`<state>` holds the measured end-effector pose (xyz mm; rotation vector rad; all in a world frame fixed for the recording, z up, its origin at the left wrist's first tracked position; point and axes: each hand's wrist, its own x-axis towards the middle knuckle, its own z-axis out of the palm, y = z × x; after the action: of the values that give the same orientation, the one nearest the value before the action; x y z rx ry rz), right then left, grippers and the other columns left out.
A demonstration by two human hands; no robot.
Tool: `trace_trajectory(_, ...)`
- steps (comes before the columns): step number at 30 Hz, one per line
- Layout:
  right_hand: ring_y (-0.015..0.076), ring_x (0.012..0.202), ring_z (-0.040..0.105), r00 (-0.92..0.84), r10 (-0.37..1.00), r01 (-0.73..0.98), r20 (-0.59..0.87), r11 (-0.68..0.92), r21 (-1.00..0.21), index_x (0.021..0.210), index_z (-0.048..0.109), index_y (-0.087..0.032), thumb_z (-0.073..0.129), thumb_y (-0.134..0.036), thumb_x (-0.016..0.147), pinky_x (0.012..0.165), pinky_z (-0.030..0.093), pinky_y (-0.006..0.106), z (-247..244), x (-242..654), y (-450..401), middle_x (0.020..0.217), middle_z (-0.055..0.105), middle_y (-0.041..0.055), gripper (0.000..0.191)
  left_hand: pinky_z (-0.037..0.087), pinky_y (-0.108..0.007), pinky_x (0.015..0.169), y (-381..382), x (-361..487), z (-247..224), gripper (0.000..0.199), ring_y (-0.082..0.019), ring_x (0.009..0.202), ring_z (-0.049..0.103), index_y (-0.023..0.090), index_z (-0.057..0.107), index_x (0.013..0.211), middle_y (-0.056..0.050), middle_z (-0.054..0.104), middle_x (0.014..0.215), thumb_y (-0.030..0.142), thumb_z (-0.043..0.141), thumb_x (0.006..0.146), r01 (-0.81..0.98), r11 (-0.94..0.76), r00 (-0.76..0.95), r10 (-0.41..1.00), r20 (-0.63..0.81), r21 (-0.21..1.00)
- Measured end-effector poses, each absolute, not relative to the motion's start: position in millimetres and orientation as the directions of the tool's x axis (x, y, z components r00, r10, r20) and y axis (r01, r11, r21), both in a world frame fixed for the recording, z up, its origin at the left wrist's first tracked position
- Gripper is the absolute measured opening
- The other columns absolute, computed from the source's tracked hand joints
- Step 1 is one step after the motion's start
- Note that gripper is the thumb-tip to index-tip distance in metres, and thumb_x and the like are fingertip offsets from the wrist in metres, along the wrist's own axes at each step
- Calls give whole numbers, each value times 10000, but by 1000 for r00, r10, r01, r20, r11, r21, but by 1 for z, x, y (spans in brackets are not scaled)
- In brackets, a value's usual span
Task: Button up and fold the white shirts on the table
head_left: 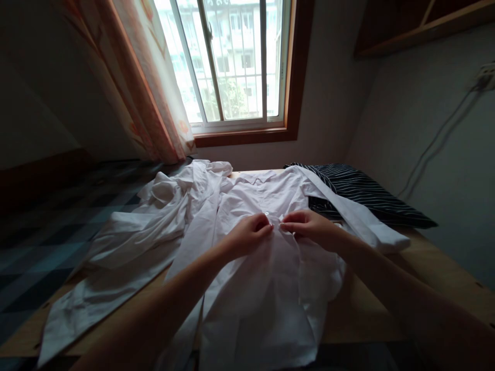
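Fingers first, please: how do they stand on the left hand (247, 234)?

— They are closed together. Thumb and fingertips pinch the front of the white shirt (259, 314), about the middle of its width.

— And the right hand (309, 228)?

— It makes almost the same shape: the thumb and the fingertips are brought together, and they grip the cloth just beside the left fingertips. Between the two hands only a small gap is visible. Near the left fingers I see also a small shiny spot, but I cannot tell if it is a button.

— Where exactly is the shirt?

— It is spread on the wooden table (433, 268), with the collar (257, 178) at the far side, toward the window (240, 62). Its lower part reaches past the near edge of the table. One sleeve (359, 216) goes out to the right, partly over a black striped cloth (356, 185).

— What lies on the other side?

— A second white garment (135, 242), in loose folds, beside the shirt. Farther left is a dark checked cover (38, 268).

— Do you see some container?

— One open cabinet (433, 33), high on the right wall, with a divider inside; it is too dark to tell its contents
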<state>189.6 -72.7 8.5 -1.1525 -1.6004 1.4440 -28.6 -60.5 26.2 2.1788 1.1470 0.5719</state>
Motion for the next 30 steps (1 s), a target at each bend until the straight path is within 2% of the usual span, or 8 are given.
trace_trajectory(4, 102, 666, 540, -340, 932, -2, -130, -139, -990, 823, 695, -162, 860, -525, 643, 604, 427, 221, -2, 181, -78, 748, 617, -14, 438, 361, -254, 616, -63, -13, -1, 258, -129, 665, 460, 193, 508, 717, 33, 510, 682, 404, 529, 864, 370, -317, 425, 894, 144, 873)
trace_trajectory(8, 98, 656, 534, -332, 935, -37, -129, -150, -988, 767, 660, -162, 873, -557, 613, 604, 435, 222, -11, 175, -79, 723, 609, -20, 474, 362, -245, 600, -65, -14, -19, 284, -114, 629, 431, 195, 495, 730, 48, 481, 667, 441, 551, 862, 240, -222, 451, 888, 94, 945)
trace_trajectory(13, 79, 593, 496, -347, 933, -69, -94, -125, -990, 747, 652, -165, 866, -562, 627, 577, 420, 218, -16, 174, -78, 674, 592, -37, 466, 377, -247, 612, -65, -18, -18, 260, -115, 628, 439, 195, 512, 745, 46, 499, 666, 420, 560, 866, 192, -192, 479, 874, 78, 963)
trace_trajectory(20, 115, 685, 596, -354, 927, -102, -120, -166, -981, 799, 703, -161, 877, -490, 646, 648, 473, 237, -21, 179, -76, 757, 661, -4, 403, 391, -250, 634, -67, -17, -17, 226, -123, 648, 462, 196, 520, 718, 36, 513, 669, 361, 536, 871, 209, -215, 488, 868, 89, 954)
trace_trajectory(25, 116, 705, 609, -357, 925, -92, -125, -169, -981, 807, 718, -161, 878, -482, 648, 677, 492, 238, -22, 180, -76, 768, 672, -1, 392, 399, -252, 650, -68, -17, -17, 205, -131, 671, 479, 194, 540, 730, 29, 532, 683, 340, 534, 874, 245, -251, 470, 875, 112, 936)
trace_trajectory(30, 118, 701, 601, -371, 927, -13, -60, -70, -997, 799, 714, -165, 844, -501, 691, 669, 500, 238, -24, 183, -74, 755, 663, -4, 376, 409, -255, 655, -67, -17, -17, 199, -133, 666, 488, 193, 547, 736, 27, 547, 689, 331, 534, 878, 269, -267, 478, 871, 112, 925)
